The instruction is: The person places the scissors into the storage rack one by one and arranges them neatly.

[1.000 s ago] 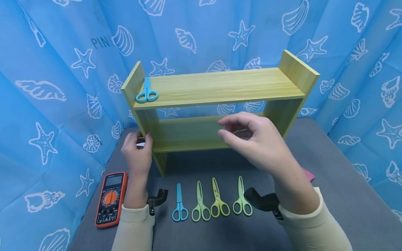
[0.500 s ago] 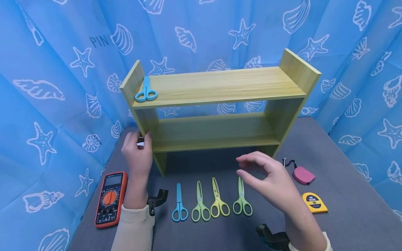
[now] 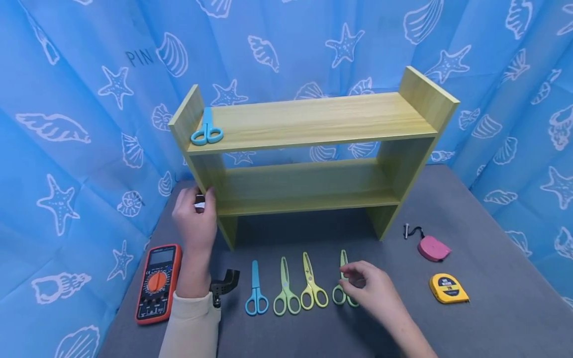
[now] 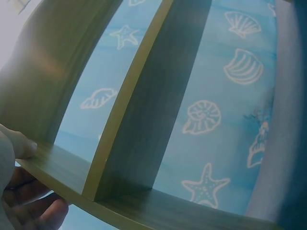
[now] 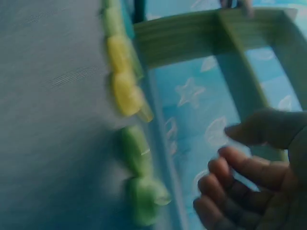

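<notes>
My left hand [image 3: 195,219] grips the left side panel of the wooden shelf [image 3: 313,117]; in the left wrist view the thumb lies on the inner face and the fingers [image 4: 33,203] on the outer. My right hand [image 3: 373,288] hovers over the rightmost green scissors [image 3: 342,258], hiding part of their handles. In the right wrist view its fingers are loosely bent, apart from the blurred scissors [image 5: 144,201], holding nothing. To their left lie yellow scissors [image 3: 312,286], other green scissors [image 3: 285,288] and blue scissors [image 3: 255,288]. More blue scissors [image 3: 207,130] lie on the shelf's top board.
A red-edged multimeter [image 3: 157,283] lies left of my left forearm. At the right are a pink tape measure [image 3: 433,248] with a dark cord and a yellow tape measure [image 3: 447,289]. A blue curtain [image 3: 286,44] with shell prints hangs behind the grey table [image 3: 501,308].
My right hand has come down from in front of the shelf to the rightmost green scissors, uncovering both tape measures. My left hand keeps its grip on the shelf's side panel.
</notes>
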A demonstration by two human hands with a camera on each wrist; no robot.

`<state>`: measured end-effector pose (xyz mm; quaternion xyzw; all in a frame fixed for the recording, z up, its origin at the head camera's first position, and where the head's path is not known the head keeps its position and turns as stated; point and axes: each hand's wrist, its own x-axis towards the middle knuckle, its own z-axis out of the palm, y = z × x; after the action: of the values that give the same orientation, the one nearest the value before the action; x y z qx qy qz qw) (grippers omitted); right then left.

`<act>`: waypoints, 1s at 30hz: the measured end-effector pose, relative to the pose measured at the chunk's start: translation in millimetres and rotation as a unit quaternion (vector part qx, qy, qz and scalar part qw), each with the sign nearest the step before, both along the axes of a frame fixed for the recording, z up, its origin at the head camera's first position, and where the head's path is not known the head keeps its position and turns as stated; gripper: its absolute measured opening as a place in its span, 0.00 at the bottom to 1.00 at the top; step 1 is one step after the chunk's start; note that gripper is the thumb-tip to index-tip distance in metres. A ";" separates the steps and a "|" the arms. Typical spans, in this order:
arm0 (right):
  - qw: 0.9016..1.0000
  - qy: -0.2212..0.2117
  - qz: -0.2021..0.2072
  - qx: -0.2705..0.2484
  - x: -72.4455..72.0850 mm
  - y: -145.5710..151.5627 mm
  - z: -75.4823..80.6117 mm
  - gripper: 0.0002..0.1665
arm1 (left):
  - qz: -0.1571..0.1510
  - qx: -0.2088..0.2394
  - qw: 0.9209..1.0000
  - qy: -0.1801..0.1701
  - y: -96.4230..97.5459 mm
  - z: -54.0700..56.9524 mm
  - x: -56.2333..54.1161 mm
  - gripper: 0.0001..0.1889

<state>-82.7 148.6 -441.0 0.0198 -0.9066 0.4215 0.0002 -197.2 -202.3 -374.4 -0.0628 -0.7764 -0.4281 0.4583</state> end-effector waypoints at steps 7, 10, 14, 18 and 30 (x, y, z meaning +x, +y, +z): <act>0.990 -0.086 -0.027 0.113 0.4 10.8 -26.3 0.05 | -0.002 0.005 1.000 -0.001 3.2 -0.6 4.2 0.13; 0.984 -0.103 -0.023 0.140 -0.5 11.1 -30.5 0.04 | 0.002 0.008 1.000 0.001 3.2 0.0 4.6 0.12; 0.983 -0.105 -0.021 0.150 -1.7 11.3 -29.3 0.07 | 0.003 0.009 1.000 0.001 1.7 -0.6 2.7 0.12; 0.985 -0.097 -0.027 0.138 -1.4 15.3 -19.9 0.05 | -0.002 0.007 1.000 0.001 0.7 -1.6 1.0 0.12; 0.989 -0.126 -0.036 0.071 1.6 33.5 58.1 0.06 | -0.004 0.013 1.000 0.005 1.4 1.2 -0.4 0.12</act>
<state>-81.1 182.1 -382.8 -0.0665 -0.9272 0.3548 -0.1000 -197.5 -200.9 -373.2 -0.0626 -0.7685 -0.4395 0.4609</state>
